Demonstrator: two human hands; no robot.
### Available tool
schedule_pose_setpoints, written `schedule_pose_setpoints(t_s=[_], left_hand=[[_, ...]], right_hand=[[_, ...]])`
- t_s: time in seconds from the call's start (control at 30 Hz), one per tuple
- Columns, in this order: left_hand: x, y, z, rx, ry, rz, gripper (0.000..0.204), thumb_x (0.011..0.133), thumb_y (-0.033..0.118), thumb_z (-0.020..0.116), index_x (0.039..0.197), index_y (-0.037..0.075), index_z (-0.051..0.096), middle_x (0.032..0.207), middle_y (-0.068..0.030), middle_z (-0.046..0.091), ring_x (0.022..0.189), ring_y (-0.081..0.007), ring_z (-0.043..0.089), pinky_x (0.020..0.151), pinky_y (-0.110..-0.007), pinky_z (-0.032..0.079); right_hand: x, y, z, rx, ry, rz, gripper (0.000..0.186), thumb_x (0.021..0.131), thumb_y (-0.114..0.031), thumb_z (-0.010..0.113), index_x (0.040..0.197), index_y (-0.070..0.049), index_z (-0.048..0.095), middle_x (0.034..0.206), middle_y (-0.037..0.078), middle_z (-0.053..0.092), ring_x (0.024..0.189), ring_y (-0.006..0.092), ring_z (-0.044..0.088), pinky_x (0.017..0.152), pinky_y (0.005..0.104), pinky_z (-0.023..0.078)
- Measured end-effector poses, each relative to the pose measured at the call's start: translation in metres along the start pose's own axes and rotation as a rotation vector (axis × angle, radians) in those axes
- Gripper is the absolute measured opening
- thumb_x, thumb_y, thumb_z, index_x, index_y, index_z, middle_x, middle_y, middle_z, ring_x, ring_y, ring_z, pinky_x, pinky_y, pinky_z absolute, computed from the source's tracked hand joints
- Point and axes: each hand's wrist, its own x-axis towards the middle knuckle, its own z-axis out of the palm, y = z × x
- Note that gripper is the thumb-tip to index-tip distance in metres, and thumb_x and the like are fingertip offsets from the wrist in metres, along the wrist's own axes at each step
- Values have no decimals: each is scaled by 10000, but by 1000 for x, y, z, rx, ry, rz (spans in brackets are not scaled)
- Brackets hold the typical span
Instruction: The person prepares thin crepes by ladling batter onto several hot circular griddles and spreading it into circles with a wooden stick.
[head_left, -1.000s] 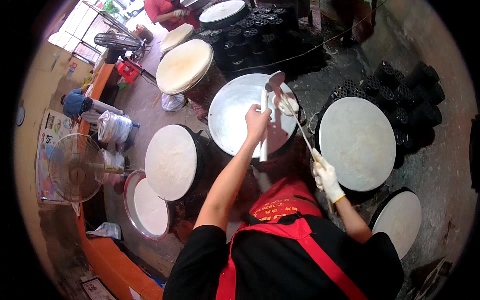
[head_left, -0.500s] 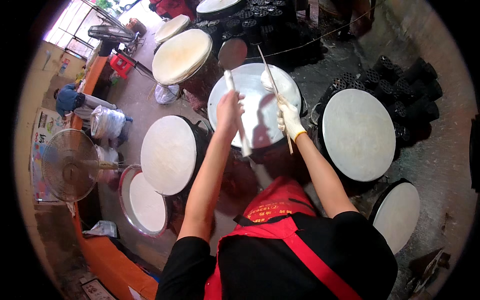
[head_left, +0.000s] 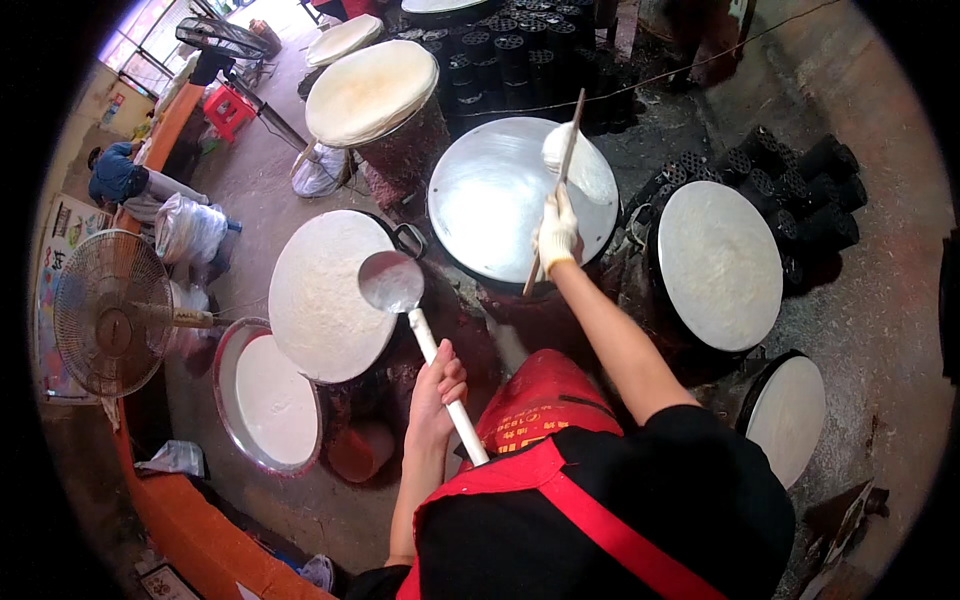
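My bare left hand (head_left: 436, 388) grips the white handle of a ladle (head_left: 391, 283). The ladle's metal bowl is over the near edge of a batter-covered round pan (head_left: 330, 300) at left. In a white knit glove, my right hand (head_left: 557, 232) is closed round a thin wooden stick (head_left: 571, 145), held slanting over the shiny round griddle (head_left: 485, 195) ahead of me. A pool of white batter (head_left: 592, 178) lies on the griddle's right part, partly behind the stick.
A red-rimmed basin (head_left: 225, 385) of white liquid stands at left. Another white-topped round pan (head_left: 720, 265) is at right, beside black coal cylinders (head_left: 820, 190). Far left are a stack of pale flat rounds (head_left: 370, 90), a fan (head_left: 112, 315) and a bent-over person (head_left: 125, 175).
My left hand has drawn the ladle back from above the griddle, toward me and to the left. The batter on the griddle covers more. My right hand has moved slightly left with the stick.
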Motion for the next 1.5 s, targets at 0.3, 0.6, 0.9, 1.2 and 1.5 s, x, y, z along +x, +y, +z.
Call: schedule_pose_setpoints(t_s=[0.3,0.6,0.9,1.2,1.5], left_hand=[[-20,27,-42,146,120,64,171,929,204,553,801,97,518,625,17,462,494,-62,391,447,-201,328],[-9,19,-60,92,181,37,102,901,168,588,856,101,526,640,24,487,541,-82,432,500,-214,367],[3,-20,-62,64,546,136,295,875,250,613,634,134,490,532,10,472,571,-161,526,566,-305,465],[9,-70,-44,-269,583,156,100,828,95,641,924,65,638,972,-95,616,923,-248,587,833,-364,526],[-4,-115,-46,-361,594,247,222,815,110,634,1032,71,658,979,-134,574,902,-273,589,846,-373,531]], right_hand=[[-35,-11,-69,50,-188,161,393,945,-229,494,1333,-287,472,577,-57,368,358,58,294,313,211,257],[-57,-14,-48,0,-175,248,379,945,-200,476,1322,-237,500,577,-43,383,368,59,319,316,231,300],[-38,-51,-104,-166,-482,260,386,943,-223,491,1328,-219,491,562,-50,385,353,53,314,300,218,259],[6,-49,-92,-326,-638,175,387,934,-234,501,1313,-158,517,559,-57,363,342,65,298,319,239,259],[51,-85,-151,-462,-672,179,382,962,-268,458,1341,-227,480,562,-61,372,351,42,294,305,206,263]])
